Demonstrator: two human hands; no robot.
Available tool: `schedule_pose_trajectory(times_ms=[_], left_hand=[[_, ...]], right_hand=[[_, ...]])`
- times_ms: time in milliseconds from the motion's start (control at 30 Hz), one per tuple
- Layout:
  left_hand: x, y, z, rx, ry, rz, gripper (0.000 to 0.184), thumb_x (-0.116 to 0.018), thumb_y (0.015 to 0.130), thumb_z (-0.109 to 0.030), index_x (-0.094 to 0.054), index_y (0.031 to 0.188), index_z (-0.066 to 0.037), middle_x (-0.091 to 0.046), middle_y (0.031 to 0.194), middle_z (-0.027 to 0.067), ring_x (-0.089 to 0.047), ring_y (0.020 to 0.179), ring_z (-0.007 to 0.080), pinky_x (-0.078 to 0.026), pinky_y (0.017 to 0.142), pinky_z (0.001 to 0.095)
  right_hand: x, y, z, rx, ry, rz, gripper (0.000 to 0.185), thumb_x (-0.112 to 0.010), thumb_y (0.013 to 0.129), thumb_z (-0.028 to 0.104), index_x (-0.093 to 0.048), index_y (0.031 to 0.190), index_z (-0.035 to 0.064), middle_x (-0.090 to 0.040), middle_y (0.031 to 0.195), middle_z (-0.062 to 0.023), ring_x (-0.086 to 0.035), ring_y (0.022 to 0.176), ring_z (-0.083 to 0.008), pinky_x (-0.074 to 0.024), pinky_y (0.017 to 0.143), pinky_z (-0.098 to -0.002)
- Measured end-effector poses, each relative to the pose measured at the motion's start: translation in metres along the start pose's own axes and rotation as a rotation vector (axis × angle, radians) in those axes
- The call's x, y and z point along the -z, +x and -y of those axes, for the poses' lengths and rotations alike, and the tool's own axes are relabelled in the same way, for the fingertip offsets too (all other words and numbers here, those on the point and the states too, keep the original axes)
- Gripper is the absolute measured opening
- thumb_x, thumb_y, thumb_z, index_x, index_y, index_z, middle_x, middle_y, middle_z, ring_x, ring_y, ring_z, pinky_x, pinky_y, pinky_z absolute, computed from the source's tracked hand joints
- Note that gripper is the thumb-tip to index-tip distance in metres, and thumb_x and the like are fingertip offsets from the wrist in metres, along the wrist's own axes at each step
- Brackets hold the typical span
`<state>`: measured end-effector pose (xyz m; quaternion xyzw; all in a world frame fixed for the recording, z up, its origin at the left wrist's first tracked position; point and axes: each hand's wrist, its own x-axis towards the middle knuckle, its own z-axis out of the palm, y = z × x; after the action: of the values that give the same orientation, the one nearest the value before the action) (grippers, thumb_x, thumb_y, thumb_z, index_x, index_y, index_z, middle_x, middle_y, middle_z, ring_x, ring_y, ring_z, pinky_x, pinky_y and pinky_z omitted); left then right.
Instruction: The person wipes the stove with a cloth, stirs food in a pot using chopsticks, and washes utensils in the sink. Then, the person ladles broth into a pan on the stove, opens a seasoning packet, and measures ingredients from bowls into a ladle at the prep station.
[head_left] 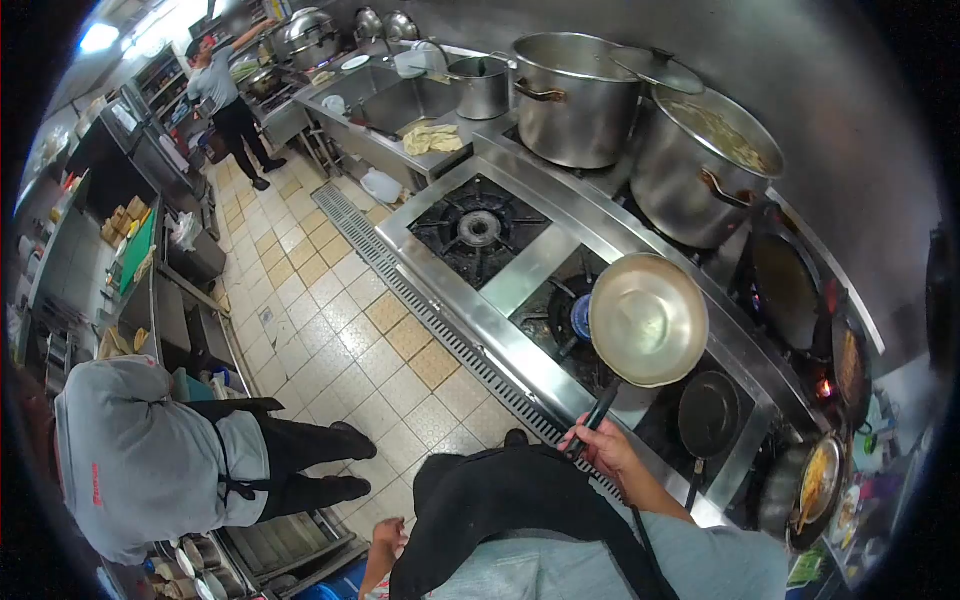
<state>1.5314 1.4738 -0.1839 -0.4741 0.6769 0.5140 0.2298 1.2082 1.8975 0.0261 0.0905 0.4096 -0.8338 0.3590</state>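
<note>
My right hand is wrapped round the black handle of a light metal frying pan. The pan is tilted over the stove, partly above a burner with a blue flame; a little clear liquid seems to shine inside it. My left hand hangs low beside my black apron, its fingers curled and partly hidden, touching nothing that I can make out. A small black pan sits on the stove to the right of the light one.
Two large pots stand behind the burners, near a sink with a yellow cloth. Dark pans and a pan of food are at the right. One co-worker stands left, another farther back.
</note>
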Motion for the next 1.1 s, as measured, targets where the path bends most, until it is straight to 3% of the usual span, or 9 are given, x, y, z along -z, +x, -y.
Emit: schedule_pose_trajectory(times_ms=[167,400,533,600,667,733,833,933,1100], left_hand=[[0.011,0.01,-0.122,0.08,-0.407,-0.056,0.036,-0.06,0.084,-0.028,-0.056,0.113,-0.007,-0.061,0.087,0.0022,-0.058,0.062,0.0184,-0.042,0.048,0.0307],[0.073,0.081,-0.157,0.168,-0.347,0.003,0.032,-0.061,0.084,-0.031,-0.06,0.109,-0.01,-0.057,0.079,-0.0008,-0.056,0.057,0.0165,-0.04,0.048,0.0321],[0.14,0.15,-0.133,0.183,-0.109,0.162,0.031,-0.06,0.085,-0.033,-0.061,0.107,-0.011,-0.056,0.076,0.0006,-0.056,0.055,0.0165,-0.041,0.046,0.0342],[0.177,0.171,-0.154,0.092,0.123,0.152,0.03,-0.059,0.086,-0.033,-0.061,0.104,-0.009,-0.058,0.075,0.0015,-0.057,0.053,0.0175,-0.044,0.043,0.0352],[0.21,0.192,-0.196,0.3,-0.052,0.091,0.029,-0.058,0.086,-0.033,-0.063,0.099,-0.007,-0.059,0.068,0.0042,-0.058,0.048,0.0186,-0.047,0.038,0.0347],[0.244,0.241,-0.213,0.154,0.143,0.123,0.033,-0.056,0.086,-0.032,-0.063,0.099,-0.003,-0.057,0.059,0.0085,-0.056,0.045,0.0173,-0.045,0.039,0.0328],[0.273,0.28,-0.285,-0.007,0.029,0.034,0.042,-0.059,0.085,-0.029,-0.056,0.116,-0.002,-0.064,0.091,0.0081,-0.058,0.059,0.0182,-0.043,0.045,0.0299],[0.28,0.303,-0.367,-0.076,0.072,-0.057,0.043,-0.061,0.082,-0.03,-0.059,0.113,0.001,-0.067,0.089,0.016,-0.061,0.057,0.0199,-0.05,0.055,0.0319],[0.291,0.335,-0.458,-0.237,0.084,0.066,0.048,-0.06,0.083,-0.031,-0.053,0.121,-0.002,-0.063,0.103,0.0114,-0.061,0.077,0.0222,-0.046,0.059,0.0339]], right_hand=[[-0.015,0.044,0.002,-0.153,-0.028,0.005,0.017,-0.056,0.089,0.01,-0.047,0.103,0.0093,-0.061,0.094,-0.0119,-0.063,0.091,-0.0304,-0.052,0.077,-0.0392],[-0.005,0.075,-0.003,-0.156,-0.035,-0.078,0.014,-0.055,0.09,0.014,-0.052,0.103,0.0079,-0.062,0.093,-0.0135,-0.063,0.091,-0.0295,-0.052,0.079,-0.0391],[-0.028,0.071,0.035,-0.614,-0.519,-0.477,0.056,-0.053,0.087,0.05,-0.058,0.105,-0.0024,-0.064,0.09,-0.018,-0.065,0.072,-0.0267,-0.0534,0.063,-0.0364],[-0.034,0.083,0.055,-0.727,-0.934,-0.82,0.068,-0.051,0.082,0.062,-0.06,0.079,-0.0051,-0.061,0.069,-0.0176,-0.062,0.056,-0.0255,-0.0524,0.052,-0.0358],[-0.057,0.095,0.076,-0.49,-0.992,-0.973,0.064,-0.05,0.083,0.06,-0.056,0.067,-0.0019,-0.055,0.055,-0.0118,-0.055,0.043,-0.0216,-0.0463,0.04,-0.0311],[-0.089,0.117,0.086,-0.391,-0.972,-0.965,0.062,-0.052,0.084,0.057,-0.055,0.064,-0.0011,-0.055,0.054,-0.0107,-0.054,0.042,-0.0202,-0.0449,0.04,-0.0305],[-0.137,0.172,0.09,-0.227,-0.927,-0.927,0.051,-0.056,0.086,0.047,-0.054,0.063,0.0009,-0.054,0.053,-0.009,-0.052,0.041,-0.017,-0.0434,0.041,-0.0282],[-0.16,0.24,0.091,-0.178,-0.946,-0.761,0.038,-0.06,0.086,0.036,-0.057,0.072,0.0004,-0.057,0.057,-0.0084,-0.056,0.047,-0.0161,-0.0454,0.045,-0.0286],[-0.199,0.39,0.114,-0.081,-1.078,-0.56,0.033,-0.06,0.086,0.033,-0.059,0.08,0.0004,-0.061,0.062,-0.0072,-0.057,0.051,-0.0138,-0.0471,0.052,-0.0278]])
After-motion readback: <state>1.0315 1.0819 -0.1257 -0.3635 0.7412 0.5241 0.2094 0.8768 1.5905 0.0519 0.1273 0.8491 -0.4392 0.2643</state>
